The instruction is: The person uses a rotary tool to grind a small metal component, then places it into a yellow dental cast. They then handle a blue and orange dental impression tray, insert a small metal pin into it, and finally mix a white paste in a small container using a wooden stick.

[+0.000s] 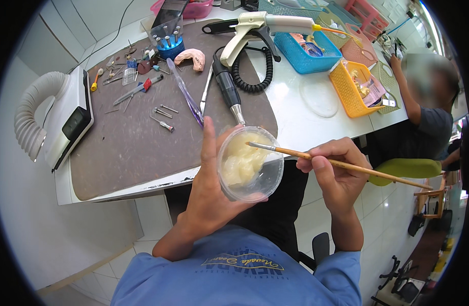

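Observation:
My left hand (206,194) is wrapped round a clear round plastic tub (266,177), tilted so its inside faces me. Pale yellow paste (239,166) lies in a soft lump along the tub's left side. Between the thumb and fingers of my right hand (341,176) is a slim paintbrush (295,153) with a wooden handle. Its bristle tip reaches over the tub at the upper edge of the paste; whether it touches cannot be made out. Just beyond the tub, a black handpiece (227,89) with a metal nose lies on the brown mat (142,163).
A white dispensing gun (252,30), a pink dental cast (191,58) and scattered burs and a knife (137,89) lie on the bench. Blue (295,60) and yellow baskets (346,94) stand right. A ribbed hose unit (74,122) stands left. Another person (428,112) sits at right.

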Demonstrator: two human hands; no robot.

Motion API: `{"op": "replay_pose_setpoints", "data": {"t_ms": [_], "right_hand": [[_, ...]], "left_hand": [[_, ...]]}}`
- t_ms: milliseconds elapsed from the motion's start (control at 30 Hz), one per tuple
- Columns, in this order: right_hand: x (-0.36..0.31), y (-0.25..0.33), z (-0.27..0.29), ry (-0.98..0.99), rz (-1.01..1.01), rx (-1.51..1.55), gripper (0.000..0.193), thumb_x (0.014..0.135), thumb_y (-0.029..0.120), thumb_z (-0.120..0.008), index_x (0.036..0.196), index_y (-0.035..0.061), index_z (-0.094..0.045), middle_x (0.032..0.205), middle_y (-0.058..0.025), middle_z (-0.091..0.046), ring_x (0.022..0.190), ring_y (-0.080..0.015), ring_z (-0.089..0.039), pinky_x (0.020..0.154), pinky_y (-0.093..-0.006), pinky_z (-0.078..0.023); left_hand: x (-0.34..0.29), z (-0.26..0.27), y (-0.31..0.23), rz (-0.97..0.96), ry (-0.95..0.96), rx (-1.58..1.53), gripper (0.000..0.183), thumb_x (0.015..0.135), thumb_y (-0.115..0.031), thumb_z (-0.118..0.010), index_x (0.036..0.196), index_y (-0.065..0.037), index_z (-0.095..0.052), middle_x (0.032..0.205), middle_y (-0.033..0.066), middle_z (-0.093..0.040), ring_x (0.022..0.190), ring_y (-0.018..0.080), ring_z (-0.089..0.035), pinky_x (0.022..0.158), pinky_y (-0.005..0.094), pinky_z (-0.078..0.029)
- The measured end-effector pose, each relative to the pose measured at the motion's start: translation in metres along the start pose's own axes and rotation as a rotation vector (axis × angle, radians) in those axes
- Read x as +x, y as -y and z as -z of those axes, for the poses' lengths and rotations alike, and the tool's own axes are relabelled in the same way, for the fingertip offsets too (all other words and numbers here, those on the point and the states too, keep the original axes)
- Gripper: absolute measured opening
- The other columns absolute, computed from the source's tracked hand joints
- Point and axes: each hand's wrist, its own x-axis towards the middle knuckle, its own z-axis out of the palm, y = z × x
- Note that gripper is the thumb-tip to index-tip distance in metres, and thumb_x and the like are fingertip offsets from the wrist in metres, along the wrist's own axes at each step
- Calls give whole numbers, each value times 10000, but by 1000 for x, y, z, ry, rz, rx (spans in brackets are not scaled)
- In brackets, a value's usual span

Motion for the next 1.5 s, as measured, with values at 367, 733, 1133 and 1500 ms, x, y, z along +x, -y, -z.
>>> {"op": "replay_pose_setpoints", "data": {"t_ms": [367, 733, 1133, 1500], "right_hand": [[8, 0, -2, -12, -102, 35, 78, 938, 1, -665, 970, -67, -648, 830, -127, -738, 788, -151, -744, 716, -252, -592], [11, -3, -2, 14, -111, 73, 94, 963, 30, -651, 969, -63, -635, 830, -132, -722, 759, -159, -732, 693, -263, -601], [8, -3, 13, 55, -42, 93, 111, 909, 0, -670, 997, -67, -656, 853, -130, -732, 816, -174, -732, 753, -280, -586], [18, -7, 15, 303, 220, -218, 205, 762, -49, -708, 961, -2, -731, 896, -146, -750, 780, -205, -738, 711, -292, -586]], "left_hand": [[0, 0, -2, -28, 3, 42, 1441, 657, -106, -940, 1608, -66, 141, 1528, 249, -420, 1351, 376, -523, 1107, 442, -464], [-1, -3, 1, -46, -21, 30, 1460, 635, -141, -968, 1610, -50, 115, 1500, 240, -437, 1347, 361, -522, 1122, 449, -461], [-1, -3, -1, -34, -11, 44, 1471, 630, -161, -974, 1609, -49, 118, 1503, 238, -433, 1345, 353, -526, 1122, 445, -462], [-1, -2, 0, -56, -15, 57, 1460, 640, -169, -965, 1608, -42, 121, 1505, 244, -435, 1336, 363, -535, 1103, 440, -477]]}}
